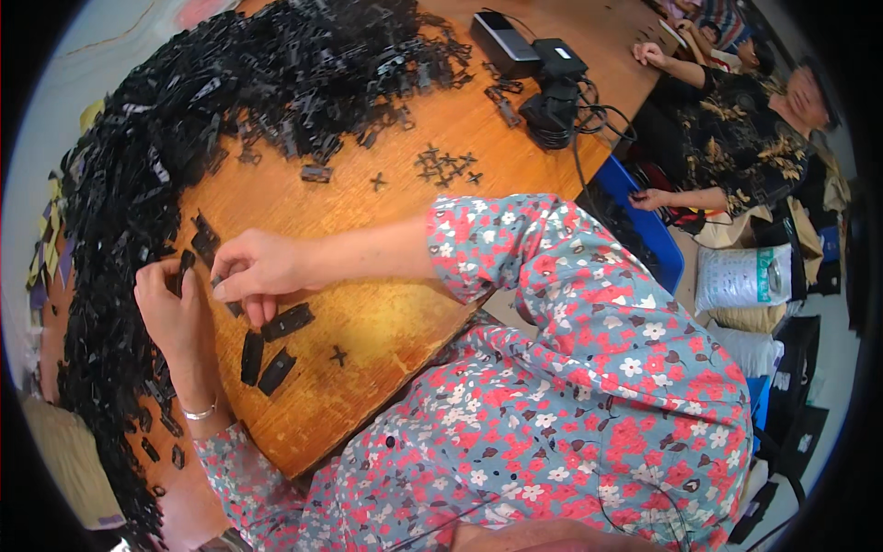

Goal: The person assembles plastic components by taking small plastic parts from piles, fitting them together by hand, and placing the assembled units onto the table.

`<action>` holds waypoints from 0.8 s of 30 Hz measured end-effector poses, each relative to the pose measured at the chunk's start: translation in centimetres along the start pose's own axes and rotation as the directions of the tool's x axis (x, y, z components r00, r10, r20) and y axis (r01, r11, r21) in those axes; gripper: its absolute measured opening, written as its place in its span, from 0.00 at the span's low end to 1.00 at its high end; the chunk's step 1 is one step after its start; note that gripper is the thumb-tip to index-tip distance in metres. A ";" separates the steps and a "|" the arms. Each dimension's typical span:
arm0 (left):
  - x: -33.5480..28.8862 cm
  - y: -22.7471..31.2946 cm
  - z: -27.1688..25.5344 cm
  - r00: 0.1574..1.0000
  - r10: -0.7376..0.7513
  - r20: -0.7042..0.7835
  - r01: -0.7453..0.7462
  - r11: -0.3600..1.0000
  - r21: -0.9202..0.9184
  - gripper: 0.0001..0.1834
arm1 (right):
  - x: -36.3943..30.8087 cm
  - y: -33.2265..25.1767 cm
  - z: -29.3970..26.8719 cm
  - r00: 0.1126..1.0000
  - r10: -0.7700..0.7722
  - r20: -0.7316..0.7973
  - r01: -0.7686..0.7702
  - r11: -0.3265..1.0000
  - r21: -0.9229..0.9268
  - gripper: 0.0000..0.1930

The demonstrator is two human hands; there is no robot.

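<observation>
My left hand (pixel 166 299), a bracelet at its wrist, pinches a small black plastic part (pixel 188 261) between thumb and fingers. Close beside it, the fingers of my right hand (pixel 258 271) are closed on another black plastic part (pixel 225 300). Both hands are low over the wooden table, and how far each part reaches under the fingers is hidden. Above the right hand lies a loose black part (pixel 204 239). Several more rectangular black parts (pixel 277 371) lie just below it. A small black cross-shaped piece (pixel 339 355) rests nearer the table's edge.
A large heap of black plastic parts (pixel 276 74) covers the table's far and left sides. Cross-shaped pieces (pixel 446 166) lie in a cluster, near a black-and-silver device (pixel 506 44) and coiled cables (pixel 552 120). Right of the table are a blue bin (pixel 670 258), a co-worker (pixel 750 138) and bags (pixel 740 276).
</observation>
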State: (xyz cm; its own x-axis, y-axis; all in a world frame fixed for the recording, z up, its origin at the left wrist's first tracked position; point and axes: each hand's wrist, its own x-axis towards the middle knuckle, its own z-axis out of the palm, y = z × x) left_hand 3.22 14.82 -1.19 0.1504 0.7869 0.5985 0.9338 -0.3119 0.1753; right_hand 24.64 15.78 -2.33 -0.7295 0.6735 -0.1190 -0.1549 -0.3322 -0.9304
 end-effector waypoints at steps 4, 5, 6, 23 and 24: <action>0.5 0.1 -1.6 0.896 -0.340 0.286 0.443 0.735 -0.514 0.10 | -0.9 -1.3 -0.2 0.999 -0.010 -0.040 0.011 1.000 0.011 0.21; 0.8 1.2 -2.2 0.860 -0.358 0.365 0.511 0.574 -0.640 0.11 | -1.1 -1.7 -0.2 0.998 -0.026 -0.061 0.026 1.000 -0.013 0.21; 0.6 1.9 -2.8 0.833 -0.345 0.433 0.550 0.426 -0.718 0.12 | -1.2 -1.8 -0.3 0.997 -0.034 -0.068 0.031 0.999 -0.034 0.22; -2.7 5.0 -3.9 0.842 -0.247 0.479 0.533 0.242 -0.811 0.20 | -2.2 -3.5 0.6 0.987 -0.112 -0.115 0.031 0.836 -0.548 0.18; -2.8 5.1 -3.9 0.850 -0.236 0.471 0.523 0.267 -0.810 0.20 | -2.1 -3.3 0.3 0.973 -0.215 -0.083 0.104 0.733 -0.673 0.16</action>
State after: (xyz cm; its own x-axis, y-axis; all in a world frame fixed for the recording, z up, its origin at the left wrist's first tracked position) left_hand 6.27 8.96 1.04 0.0603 0.9933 0.0990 0.0648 -0.1029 0.9926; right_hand 26.49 15.25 1.11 -0.6215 0.7815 0.0554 0.2584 0.2712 -0.9272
